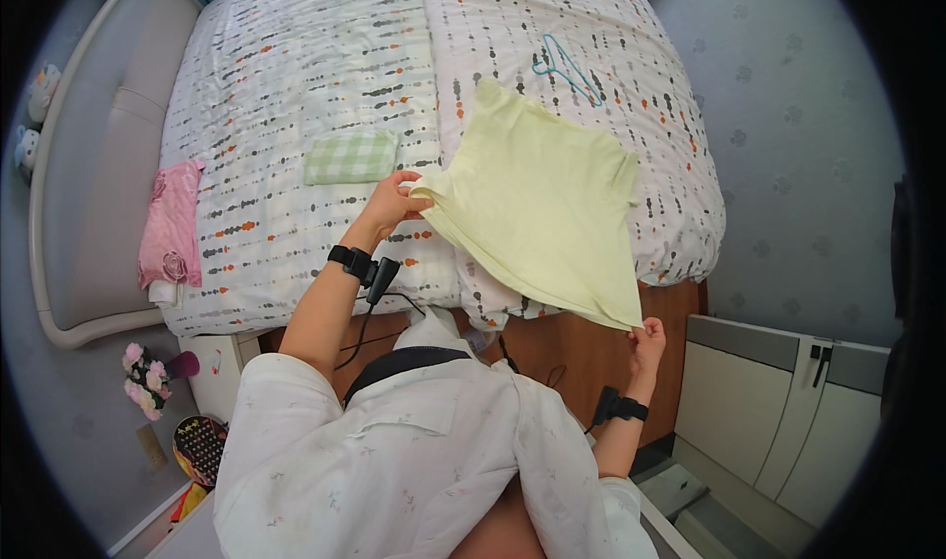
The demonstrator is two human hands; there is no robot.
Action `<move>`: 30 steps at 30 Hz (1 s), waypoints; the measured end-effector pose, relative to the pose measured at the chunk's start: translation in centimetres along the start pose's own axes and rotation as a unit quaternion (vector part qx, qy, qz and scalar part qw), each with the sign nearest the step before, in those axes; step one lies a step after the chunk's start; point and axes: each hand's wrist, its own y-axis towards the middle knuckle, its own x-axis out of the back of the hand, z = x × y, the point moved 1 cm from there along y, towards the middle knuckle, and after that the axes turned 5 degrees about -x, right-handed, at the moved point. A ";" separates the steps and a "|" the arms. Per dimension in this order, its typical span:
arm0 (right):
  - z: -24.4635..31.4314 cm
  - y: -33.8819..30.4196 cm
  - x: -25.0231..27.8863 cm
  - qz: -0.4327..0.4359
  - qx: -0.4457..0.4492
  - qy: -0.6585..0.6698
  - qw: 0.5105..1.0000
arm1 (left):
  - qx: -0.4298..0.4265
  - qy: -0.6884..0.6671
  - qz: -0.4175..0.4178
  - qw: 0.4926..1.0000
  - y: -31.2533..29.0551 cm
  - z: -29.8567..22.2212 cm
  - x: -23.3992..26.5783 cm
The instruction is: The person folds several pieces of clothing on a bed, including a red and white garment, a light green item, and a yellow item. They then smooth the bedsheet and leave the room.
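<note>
Over the bed (296, 76) spreads a pale-yellow garment (547, 190); lightly creased.

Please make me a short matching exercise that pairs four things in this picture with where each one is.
Things:
1. Yellow garment
2. Hanger
3. Checked item
4. Flowers

Places:
A. In a vase beside the bed
B. On the bed, just beyond the left hand
C. Spread out between the left hand and the right hand
D. On the bed, beyond the top edge of what the hands hold

Right pairs: 1-C, 2-D, 3-B, 4-A.
</note>
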 end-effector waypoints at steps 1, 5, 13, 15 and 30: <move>-0.8 0.2 0.3 -0.009 0.016 -0.042 0.999 | 0.004 0.031 0.003 0.999 0.1 0.7 0.2; -2.9 0.9 1.0 -0.104 0.091 -0.152 0.979 | -0.211 0.424 -0.074 0.878 0.7 4.2 1.4; -1.1 0.0 -1.2 -0.150 0.102 -0.135 0.974 | 0.000 -0.037 -0.178 0.983 1.1 7.5 0.1; -0.6 -0.5 -1.4 -0.111 0.103 -0.156 0.976 | -0.018 -0.056 -0.181 0.982 0.9 6.3 -0.8; -4.6 -0.9 -1.1 -0.178 0.081 -0.120 0.973 | -0.211 0.479 -0.159 0.837 -0.2 4.3 1.7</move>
